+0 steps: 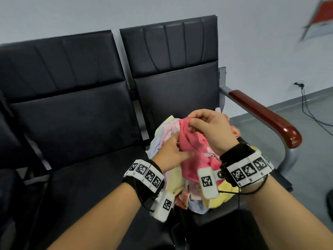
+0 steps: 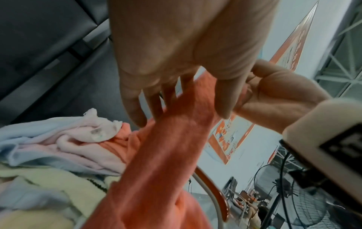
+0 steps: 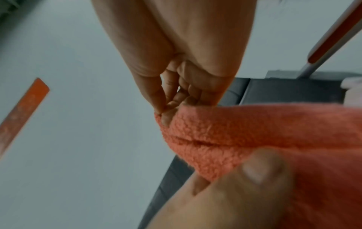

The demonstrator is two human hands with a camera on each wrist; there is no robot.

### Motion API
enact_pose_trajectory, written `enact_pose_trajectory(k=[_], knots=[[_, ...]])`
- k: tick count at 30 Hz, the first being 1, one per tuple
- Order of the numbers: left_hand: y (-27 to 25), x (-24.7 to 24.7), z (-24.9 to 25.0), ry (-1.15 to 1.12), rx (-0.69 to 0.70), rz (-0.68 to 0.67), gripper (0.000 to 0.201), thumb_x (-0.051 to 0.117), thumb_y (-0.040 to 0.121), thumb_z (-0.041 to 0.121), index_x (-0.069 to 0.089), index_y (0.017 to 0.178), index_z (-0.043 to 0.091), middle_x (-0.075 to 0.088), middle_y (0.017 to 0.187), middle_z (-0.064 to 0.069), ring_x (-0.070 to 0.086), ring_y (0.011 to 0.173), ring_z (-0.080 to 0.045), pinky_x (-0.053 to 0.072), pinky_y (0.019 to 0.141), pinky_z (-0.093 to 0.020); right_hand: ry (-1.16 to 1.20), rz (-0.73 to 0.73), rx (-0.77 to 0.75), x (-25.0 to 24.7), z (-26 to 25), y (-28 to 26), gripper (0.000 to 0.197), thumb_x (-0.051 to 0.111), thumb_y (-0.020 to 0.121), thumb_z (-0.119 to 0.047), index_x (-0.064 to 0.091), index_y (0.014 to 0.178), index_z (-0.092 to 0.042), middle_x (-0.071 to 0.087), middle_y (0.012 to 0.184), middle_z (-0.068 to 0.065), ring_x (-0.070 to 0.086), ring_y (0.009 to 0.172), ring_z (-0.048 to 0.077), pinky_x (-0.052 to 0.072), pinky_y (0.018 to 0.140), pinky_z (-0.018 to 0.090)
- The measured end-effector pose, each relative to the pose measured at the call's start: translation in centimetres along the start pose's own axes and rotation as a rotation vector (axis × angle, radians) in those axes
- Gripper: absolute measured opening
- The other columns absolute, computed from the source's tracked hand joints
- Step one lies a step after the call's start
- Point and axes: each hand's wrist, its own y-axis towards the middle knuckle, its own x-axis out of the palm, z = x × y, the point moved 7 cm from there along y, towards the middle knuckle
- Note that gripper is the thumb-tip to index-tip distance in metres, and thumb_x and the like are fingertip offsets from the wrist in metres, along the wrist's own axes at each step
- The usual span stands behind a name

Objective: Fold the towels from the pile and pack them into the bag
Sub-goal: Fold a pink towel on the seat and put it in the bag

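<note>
A coral-pink towel [image 1: 191, 147] is lifted off the pile of pastel towels [image 1: 177, 183] on the right-hand black seat. My right hand [image 1: 191, 122] pinches the towel's top corner between thumb and fingertips; the right wrist view shows that pinch [image 3: 162, 114] on the fluffy edge [image 3: 254, 127]. My left hand [image 1: 180, 152] grips the same towel lower down, thumb in front and fingers behind. From the left wrist, the towel [image 2: 166, 155] runs between my left hand's [image 2: 182, 117] thumb and fingers, above pink, blue and yellow towels [image 2: 58, 147]. No bag is seen.
The pile lies on a row of black padded seats; the left seat [image 1: 81, 138] is bare. A red-brown wooden armrest [image 1: 266, 118] on a grey metal frame stands just right of the pile. A black cable [image 1: 310, 112] trails over the grey floor beyond.
</note>
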Motion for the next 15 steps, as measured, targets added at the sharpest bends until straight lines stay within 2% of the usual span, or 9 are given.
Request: enact_pose_trajectory(k=[2,3,5,6,8,11,13,15], knots=[[-1.6,-1.2,1.4,-0.017,0.037,0.052,0.030,0.073,0.081,0.019,0.074,0.093,0.047,0.075,0.087,0.021,0.070,0.086,0.003,0.051,0.073,-0.010,0.050,-0.010,0.001,2.0,-1.5,-0.6,0.019,0.060,0.087,0.009,0.071,0.086,-0.007,0.067,0.072,0.009,0.061,0.064,0.017,0.054,0.066,0.026],[-2.4,-2.3,1.6,-0.006,0.025,0.111,0.026,0.070,0.084,0.016,0.076,0.088,0.040,0.076,0.084,0.017,0.071,0.086,-0.003,0.052,0.072,-0.013,0.050,-0.011,-0.004,2.9,-2.2,-1.0,0.018,0.059,0.088,0.010,0.070,0.088,-0.004,0.067,0.073,0.011,0.061,0.065,0.018,0.054,0.068,0.028],[-4.0,-5.0,1.3,0.020,-0.020,0.237,0.014,0.064,0.090,0.006,0.074,0.090,0.017,0.076,0.089,-0.003,0.069,0.088,-0.024,0.057,0.080,-0.034,0.048,-0.002,-0.022,4.1,-3.5,-1.6,0.018,0.058,0.088,0.012,0.068,0.088,-0.003,0.064,0.074,0.013,0.059,0.064,0.020,0.053,0.068,0.029],[-5.0,-6.5,1.2,0.012,-0.032,0.285,0.009,0.063,0.092,0.004,0.070,0.089,0.008,0.073,0.089,-0.010,0.065,0.084,-0.025,0.054,0.080,-0.038,0.047,0.008,-0.030,4.5,-4.0,-1.9,0.019,0.057,0.088,0.013,0.067,0.088,-0.002,0.063,0.074,0.014,0.058,0.064,0.019,0.052,0.068,0.030],[-7.1,-9.4,1.5,-0.018,-0.023,0.366,0.006,0.064,0.093,0.005,0.068,0.090,0.002,0.067,0.084,-0.007,0.057,0.079,-0.016,0.048,0.076,-0.035,0.018,0.028,-0.048,5.3,-4.6,-2.5,0.018,0.057,0.088,0.013,0.067,0.088,-0.003,0.063,0.074,0.012,0.059,0.062,0.016,0.051,0.069,0.029],[-10.6,-12.9,2.3,-0.046,0.012,0.435,0.004,0.066,0.092,0.003,0.069,0.094,0.001,0.068,0.090,-0.007,0.059,0.083,-0.012,0.048,0.078,-0.031,-0.061,0.045,-0.088,7.2,-4.7,-3.7,0.018,0.059,0.087,0.011,0.067,0.087,-0.005,0.064,0.074,0.007,0.061,0.062,0.013,0.052,0.068,0.026],[-12.8,-14.5,1.7,-0.119,-0.028,0.459,0.006,0.063,0.093,0.001,0.067,0.092,0.006,0.068,0.091,-0.011,0.059,0.084,-0.018,0.048,0.078,-0.036,-0.111,0.048,-0.107,9.1,-4.1,-4.6,0.019,0.060,0.086,0.012,0.068,0.085,-0.006,0.066,0.075,0.006,0.064,0.063,0.012,0.053,0.067,0.024],[-15.1,-15.9,0.6,-0.221,-0.092,0.482,0.012,0.059,0.094,-0.002,0.066,0.090,0.008,0.066,0.090,-0.014,0.059,0.084,-0.022,0.047,0.078,-0.037,-0.148,0.001,-0.104,11.6,-3.1,-5.8,0.021,0.060,0.084,0.012,0.069,0.085,-0.006,0.070,0.079,0.007,0.067,0.069,0.015,0.055,0.072,0.027]])
